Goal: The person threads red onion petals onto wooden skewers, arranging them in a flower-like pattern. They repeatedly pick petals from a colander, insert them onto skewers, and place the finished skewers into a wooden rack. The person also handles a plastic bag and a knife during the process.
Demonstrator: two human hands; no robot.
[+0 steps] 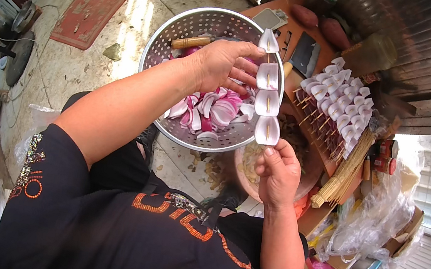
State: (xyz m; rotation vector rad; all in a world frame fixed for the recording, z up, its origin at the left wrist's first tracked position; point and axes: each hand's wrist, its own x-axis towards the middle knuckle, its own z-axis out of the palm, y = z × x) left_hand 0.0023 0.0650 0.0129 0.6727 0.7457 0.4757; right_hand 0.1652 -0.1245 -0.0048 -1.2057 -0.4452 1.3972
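Note:
My right hand (280, 172) pinches the lower end of a bamboo skewer with several red onion pieces (267, 104) threaded on it, their pale inner sides facing up. My left hand (228, 65) is beside the upper part of that skewer, thumb tip by the top piece and fingers spread. It appears to grip nothing. Below the hands stands a perforated metal colander (213, 149) with loose purple-and-white onion pieces (219, 112). A wooden handle (192, 42) lies inside it, its far end hidden behind my left hand.
On the wooden table (260, 11) at right lie a cleaver (305, 53), many onion skewers (339, 103) in a pile, a bundle of bamboo skewers (342, 171) and sweet potatoes (304, 16). A basin (240, 172) with scraps sits below. A red mat (105, 3) covers floor at left.

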